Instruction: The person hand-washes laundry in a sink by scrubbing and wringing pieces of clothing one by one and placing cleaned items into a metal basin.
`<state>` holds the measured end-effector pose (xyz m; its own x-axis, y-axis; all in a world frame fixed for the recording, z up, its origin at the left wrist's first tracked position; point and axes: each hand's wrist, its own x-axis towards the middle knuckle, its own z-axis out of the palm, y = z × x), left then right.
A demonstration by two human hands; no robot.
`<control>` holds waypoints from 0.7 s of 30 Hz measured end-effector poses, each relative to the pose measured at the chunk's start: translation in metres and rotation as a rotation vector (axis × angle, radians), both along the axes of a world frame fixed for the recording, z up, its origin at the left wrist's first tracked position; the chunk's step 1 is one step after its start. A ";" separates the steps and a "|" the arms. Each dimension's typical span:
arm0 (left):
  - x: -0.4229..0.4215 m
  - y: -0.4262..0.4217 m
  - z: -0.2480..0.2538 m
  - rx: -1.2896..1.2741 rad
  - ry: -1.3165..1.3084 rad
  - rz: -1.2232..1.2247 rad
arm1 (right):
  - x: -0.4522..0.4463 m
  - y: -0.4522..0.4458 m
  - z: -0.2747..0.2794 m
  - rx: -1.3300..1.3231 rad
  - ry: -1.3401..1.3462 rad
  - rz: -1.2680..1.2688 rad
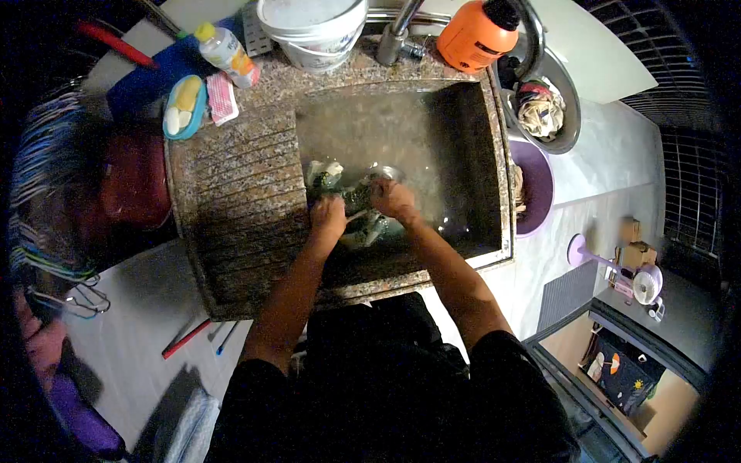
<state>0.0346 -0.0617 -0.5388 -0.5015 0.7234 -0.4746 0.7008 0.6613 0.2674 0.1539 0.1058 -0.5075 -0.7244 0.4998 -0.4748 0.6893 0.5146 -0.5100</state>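
Observation:
A stone laundry sink [500, 166] with a ribbed washboard slope [239, 177] on its left fills the middle of the view. Cloudy water stands in the basin. Both hands grip a wet, dark green patterned cloth [356, 199] with pale parts, partly in the water. My left hand [329, 214] is closed on it at the washboard's edge. Over the basin, to the right, my right hand [392, 197] is closed on the cloth too. A shiny round rim shows just behind the right hand; what it belongs to is unclear.
Behind the basin are a white bucket [312, 35], a faucet [394, 42] and an orange bottle [478, 37]. A soap dish [185, 108] and a small bottle [226, 54] sit back left. Right of the sink are a metal basin [570, 100] with cloth and a purple tub [536, 185].

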 end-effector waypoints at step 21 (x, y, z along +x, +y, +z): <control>-0.037 0.003 0.590 1.329 -0.121 -0.311 | -0.038 -0.012 0.504 0.467 1.322 0.271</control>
